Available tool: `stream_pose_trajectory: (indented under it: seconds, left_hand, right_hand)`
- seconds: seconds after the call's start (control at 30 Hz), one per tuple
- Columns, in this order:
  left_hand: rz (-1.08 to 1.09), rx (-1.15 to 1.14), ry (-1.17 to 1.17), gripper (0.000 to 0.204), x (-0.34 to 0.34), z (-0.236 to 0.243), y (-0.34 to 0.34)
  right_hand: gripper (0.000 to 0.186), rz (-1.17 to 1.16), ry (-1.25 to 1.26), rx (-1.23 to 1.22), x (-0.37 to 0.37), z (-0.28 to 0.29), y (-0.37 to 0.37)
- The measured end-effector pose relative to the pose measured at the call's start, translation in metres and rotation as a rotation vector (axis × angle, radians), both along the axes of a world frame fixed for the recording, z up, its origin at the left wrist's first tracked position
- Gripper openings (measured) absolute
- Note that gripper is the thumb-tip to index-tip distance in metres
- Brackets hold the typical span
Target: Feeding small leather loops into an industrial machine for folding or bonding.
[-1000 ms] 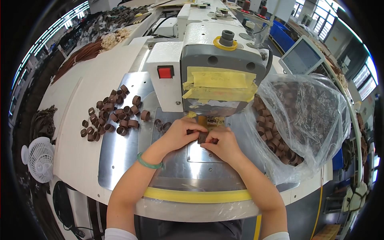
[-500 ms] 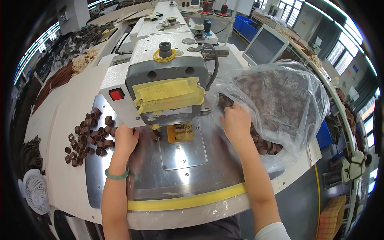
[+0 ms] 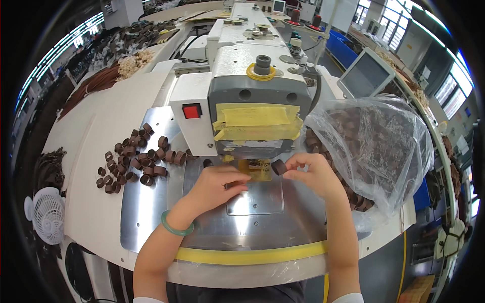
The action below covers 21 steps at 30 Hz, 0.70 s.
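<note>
Right hand point(image 3: 316, 174) pinches brown loop point(image 3: 278, 167) beside sewing machine head point(image 3: 258, 108); left hand point(image 3: 217, 186) flat on metal plate point(image 3: 255, 199) (empty). Step: positioning; next needs precise placement under needle.

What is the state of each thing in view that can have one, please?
Right hand: pinches a brown loop near the machine head.
Left hand: flat on the metal plate, palm down.
Plastic bag: open, filled with brown loops.
Loop pile: loose, scattered left of the machine.
Fan: whether it is spinning is unclear.
Screen: dark.
</note>
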State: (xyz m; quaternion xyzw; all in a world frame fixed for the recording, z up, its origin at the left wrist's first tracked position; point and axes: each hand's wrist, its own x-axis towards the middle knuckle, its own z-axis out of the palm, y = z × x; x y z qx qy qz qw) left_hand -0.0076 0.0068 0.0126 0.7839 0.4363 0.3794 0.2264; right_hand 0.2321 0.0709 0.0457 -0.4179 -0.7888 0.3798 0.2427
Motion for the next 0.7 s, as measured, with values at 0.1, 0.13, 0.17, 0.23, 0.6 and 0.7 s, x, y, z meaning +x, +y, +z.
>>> stream_pose_trajectory:
  seconds: [0.1, 0.13, 0.17, 0.23, 0.6, 0.7]
  left_hand:
    - [0.021, 0.240, -0.108, 0.035, 0.011, -0.001, -0.004]
    - [-0.010, 0.274, -0.086, 0.037, 0.010, -0.004, -0.005]
    - [-0.045, 0.316, -0.063, 0.040, 0.008, -0.007, -0.006]
    - [-0.051, 0.257, -0.078, 0.039, 0.008, -0.012, -0.011]
    - [0.064, 0.175, -0.068, 0.027, 0.010, -0.028, -0.011]
    - [0.104, 0.237, 0.063, 0.022, 0.010, -0.032, -0.008]
  right_hand:
    - [0.014, 0.157, 0.092, -0.074, -0.022, 0.000, -0.017]
    - [0.014, 0.218, 0.147, -0.121, -0.029, -0.006, -0.019]
    - [0.013, 0.278, 0.199, -0.160, -0.035, -0.013, -0.020]
    - [0.010, 0.288, 0.314, -0.502, -0.034, -0.035, -0.018]
    - [0.021, 0.182, 0.727, -0.576, -0.037, -0.061, -0.015]
    - [0.024, 0.109, 0.521, -0.369, -0.039, -0.064, -0.019]
